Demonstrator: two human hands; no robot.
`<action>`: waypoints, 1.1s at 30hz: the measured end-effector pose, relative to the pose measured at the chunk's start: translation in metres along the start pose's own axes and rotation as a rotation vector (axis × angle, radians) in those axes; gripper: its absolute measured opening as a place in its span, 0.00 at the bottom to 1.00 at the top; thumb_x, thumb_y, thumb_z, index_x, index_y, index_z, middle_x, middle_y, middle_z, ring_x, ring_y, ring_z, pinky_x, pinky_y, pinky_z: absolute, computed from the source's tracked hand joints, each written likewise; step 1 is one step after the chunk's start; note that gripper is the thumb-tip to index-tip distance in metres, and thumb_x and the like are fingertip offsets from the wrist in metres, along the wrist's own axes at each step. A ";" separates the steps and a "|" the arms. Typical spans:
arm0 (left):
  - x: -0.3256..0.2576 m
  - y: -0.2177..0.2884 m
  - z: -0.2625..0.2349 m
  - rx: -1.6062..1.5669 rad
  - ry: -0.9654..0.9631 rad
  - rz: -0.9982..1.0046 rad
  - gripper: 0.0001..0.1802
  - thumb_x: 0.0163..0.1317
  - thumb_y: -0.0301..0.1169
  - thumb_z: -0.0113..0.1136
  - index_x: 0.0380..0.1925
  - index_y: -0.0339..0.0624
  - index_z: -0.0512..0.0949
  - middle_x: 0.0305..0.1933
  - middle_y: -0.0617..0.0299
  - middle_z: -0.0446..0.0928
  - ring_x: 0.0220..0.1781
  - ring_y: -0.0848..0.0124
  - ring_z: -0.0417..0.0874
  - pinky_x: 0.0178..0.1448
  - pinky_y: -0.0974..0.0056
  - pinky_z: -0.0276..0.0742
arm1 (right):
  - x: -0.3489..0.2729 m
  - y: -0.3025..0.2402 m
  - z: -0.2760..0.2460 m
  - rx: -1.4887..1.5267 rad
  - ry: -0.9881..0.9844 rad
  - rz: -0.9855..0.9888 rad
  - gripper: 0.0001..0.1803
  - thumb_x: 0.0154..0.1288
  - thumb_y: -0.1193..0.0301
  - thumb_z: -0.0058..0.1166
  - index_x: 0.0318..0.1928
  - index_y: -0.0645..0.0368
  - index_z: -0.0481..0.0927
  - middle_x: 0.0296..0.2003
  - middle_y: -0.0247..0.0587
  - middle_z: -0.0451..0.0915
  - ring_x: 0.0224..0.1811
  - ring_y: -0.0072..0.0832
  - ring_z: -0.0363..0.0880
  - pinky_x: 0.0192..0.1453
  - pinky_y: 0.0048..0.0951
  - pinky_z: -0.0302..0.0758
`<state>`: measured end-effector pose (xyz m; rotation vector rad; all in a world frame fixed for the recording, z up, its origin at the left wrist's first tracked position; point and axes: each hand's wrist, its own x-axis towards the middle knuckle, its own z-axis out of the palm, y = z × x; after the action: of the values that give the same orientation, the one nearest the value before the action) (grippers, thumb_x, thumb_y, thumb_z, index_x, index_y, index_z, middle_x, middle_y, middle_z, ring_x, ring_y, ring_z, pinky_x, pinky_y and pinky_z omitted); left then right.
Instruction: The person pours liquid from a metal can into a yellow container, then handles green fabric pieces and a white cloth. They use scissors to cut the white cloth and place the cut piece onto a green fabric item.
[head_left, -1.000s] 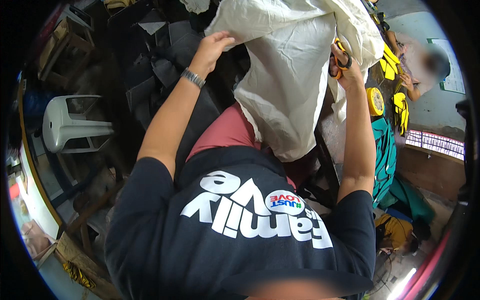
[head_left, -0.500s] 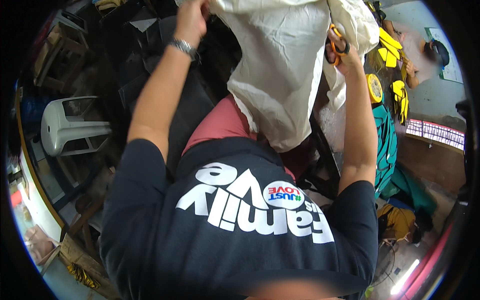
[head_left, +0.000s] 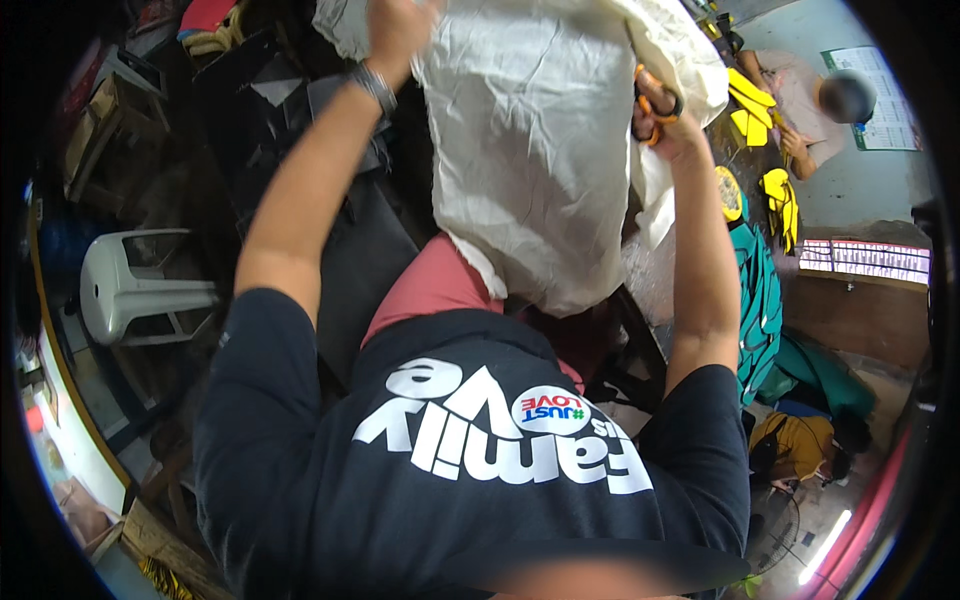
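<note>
A large sheet of cream-white cloth (head_left: 540,150) hangs in front of me, held up by both hands. My left hand (head_left: 400,30), with a metal bracelet on the wrist, grips the cloth's upper left edge near the top of the view. My right hand (head_left: 665,115) grips the cloth's right side and also holds orange-handled scissors (head_left: 650,100) looped on its fingers. The cloth's lower end drops to my pink-red trousers (head_left: 430,285).
A white plastic stool (head_left: 130,285) stands at the left. Dark fabric pieces (head_left: 290,110) lie on a dark table behind the cloth. At the right are yellow cut pieces (head_left: 775,190), teal cloth (head_left: 760,300), and another person (head_left: 810,100) seated far right.
Both hands have risen toward the top of the view, lifting the cream cloth higher. The left hand climbed most.
</note>
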<state>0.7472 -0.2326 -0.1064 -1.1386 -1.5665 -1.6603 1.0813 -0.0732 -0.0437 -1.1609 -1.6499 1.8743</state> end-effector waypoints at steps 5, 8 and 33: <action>-0.100 0.125 0.010 -0.225 -0.593 0.154 0.26 0.54 0.47 0.74 0.49 0.47 0.82 0.52 0.57 0.81 0.61 0.60 0.78 0.70 0.55 0.66 | -0.019 0.005 0.015 0.105 -0.063 0.076 0.21 0.58 0.52 0.72 0.42 0.46 0.77 0.22 0.29 0.74 0.17 0.15 0.70 0.19 0.16 0.67; -0.128 0.138 0.020 -0.041 -0.656 0.269 0.20 0.57 0.43 0.70 0.47 0.47 0.83 0.49 0.61 0.81 0.59 0.62 0.78 0.68 0.55 0.64 | -0.024 0.005 0.022 0.004 -0.062 0.075 0.21 0.60 0.51 0.70 0.43 0.47 0.77 0.21 0.30 0.74 0.15 0.14 0.66 0.19 0.16 0.65; -0.160 0.224 -0.117 -0.747 -0.955 -0.059 0.06 0.62 0.30 0.68 0.35 0.41 0.81 0.33 0.57 0.79 0.36 0.58 0.82 0.40 0.60 0.79 | -0.132 0.029 0.045 -0.221 -0.473 0.112 0.39 0.58 0.45 0.68 0.55 0.64 0.70 0.23 0.36 0.74 0.19 0.21 0.74 0.20 0.21 0.68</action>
<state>0.9932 -0.4009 -0.1310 -2.5732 -1.4609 -1.9190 1.1300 -0.2061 -0.0299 -0.9522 -2.1252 2.2072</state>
